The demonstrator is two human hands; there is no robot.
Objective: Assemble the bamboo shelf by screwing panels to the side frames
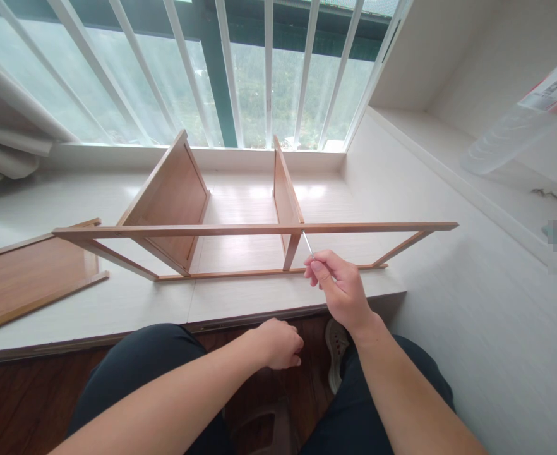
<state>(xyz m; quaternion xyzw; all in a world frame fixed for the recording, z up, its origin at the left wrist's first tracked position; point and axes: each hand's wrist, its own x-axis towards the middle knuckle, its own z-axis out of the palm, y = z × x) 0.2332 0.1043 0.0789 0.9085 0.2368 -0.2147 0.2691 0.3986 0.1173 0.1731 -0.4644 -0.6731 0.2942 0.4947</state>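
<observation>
the right hand (342, 287) is pinching a thin metal tool (308, 243), likely a slim screwdriver or hex key, its tip pointing up at the joint where the upright divider (285, 193) is meeting the long front rail (254, 229) of a half-built wooden shelf frame (174, 189). the left hand (278, 344) is curling closed below and to the left of the right hand, down by the lap; whether it is holding anything cannot be told. the frame is lying on the pale, glossy window ledge (240, 297) just beyond both hands: two rails, two panels and end struts appear joined already, while a loose board (27, 275) is lying flat far to the left of the hands, seemingly not yet fitted. the wood is smooth, warm-toned, flat and thin-edged. a crinkled clear plastic bag (520, 120) is resting up to the right.
</observation>
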